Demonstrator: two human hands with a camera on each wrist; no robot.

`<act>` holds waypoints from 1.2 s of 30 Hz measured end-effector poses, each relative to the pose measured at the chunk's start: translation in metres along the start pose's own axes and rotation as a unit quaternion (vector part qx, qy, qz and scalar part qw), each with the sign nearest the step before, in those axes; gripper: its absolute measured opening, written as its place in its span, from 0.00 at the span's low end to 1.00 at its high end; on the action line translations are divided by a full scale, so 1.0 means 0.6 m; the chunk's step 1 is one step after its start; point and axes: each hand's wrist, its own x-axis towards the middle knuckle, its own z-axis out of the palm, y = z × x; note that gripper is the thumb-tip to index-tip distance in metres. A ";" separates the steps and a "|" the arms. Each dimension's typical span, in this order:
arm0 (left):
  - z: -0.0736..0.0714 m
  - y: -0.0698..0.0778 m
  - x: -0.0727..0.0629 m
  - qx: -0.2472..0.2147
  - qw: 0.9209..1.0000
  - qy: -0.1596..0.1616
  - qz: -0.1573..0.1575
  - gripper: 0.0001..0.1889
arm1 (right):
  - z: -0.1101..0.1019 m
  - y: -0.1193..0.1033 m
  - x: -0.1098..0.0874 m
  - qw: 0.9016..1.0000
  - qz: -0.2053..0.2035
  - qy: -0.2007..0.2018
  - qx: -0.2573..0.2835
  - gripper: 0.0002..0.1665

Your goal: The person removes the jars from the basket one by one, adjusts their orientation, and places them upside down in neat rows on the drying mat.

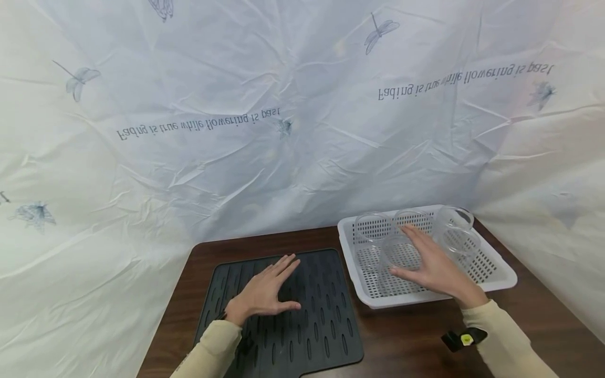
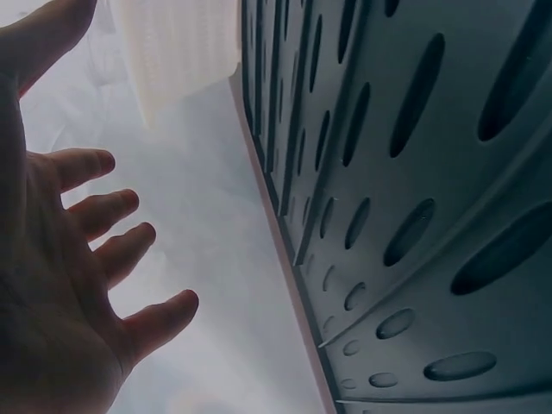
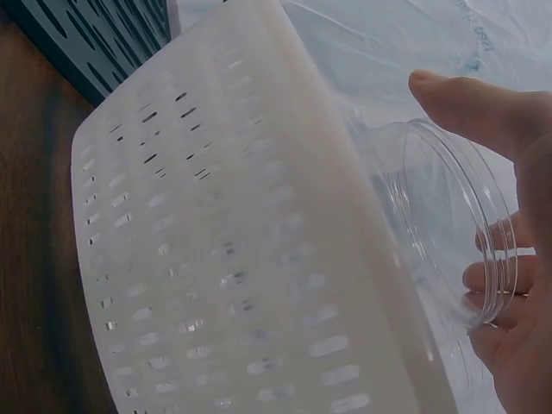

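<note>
My right hand (image 1: pixel 435 265) is over a white perforated basket (image 1: pixel 507 277), thumb and fingers spread around the near clear jar-like container (image 1: pixel 393 254). In the right wrist view, the thumb stands off from the ringed rim of the clear container (image 3: pixel 414 203), while the other fingers are right at its far side, seen partly through it. My left hand (image 1: pixel 262 294) hovers over a dark ridged mat (image 1: pixel 333 310), palm facing right and fingers extended, holding nothing. The left wrist view shows its fingers apart from one another, beside the mat (image 2: pixel 470 172).
Several more clear round containers (image 1: pixel 458 239) stand at the back and right of the basket. Basket and mat lie side by side on a dark wooden table (image 1: pixel 402 341). A white printed sheet (image 1: pixel 283 173) hangs behind and at both sides.
</note>
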 end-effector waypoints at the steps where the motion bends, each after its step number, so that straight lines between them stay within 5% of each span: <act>1: 0.002 -0.001 0.000 0.000 1.000 -0.005 -0.004 0.52 | 0.000 0.000 -0.001 1.000 0.002 0.002 0.002 0.64; 23: 0.033 -0.015 0.000 -0.008 0.998 -0.067 -0.012 0.51 | 0.014 0.016 -0.021 0.992 -0.020 0.114 0.045 0.62; 36: 0.045 -0.016 0.000 -0.019 0.996 -0.090 -0.013 0.52 | 0.016 0.017 -0.028 0.996 0.019 0.079 0.046 0.62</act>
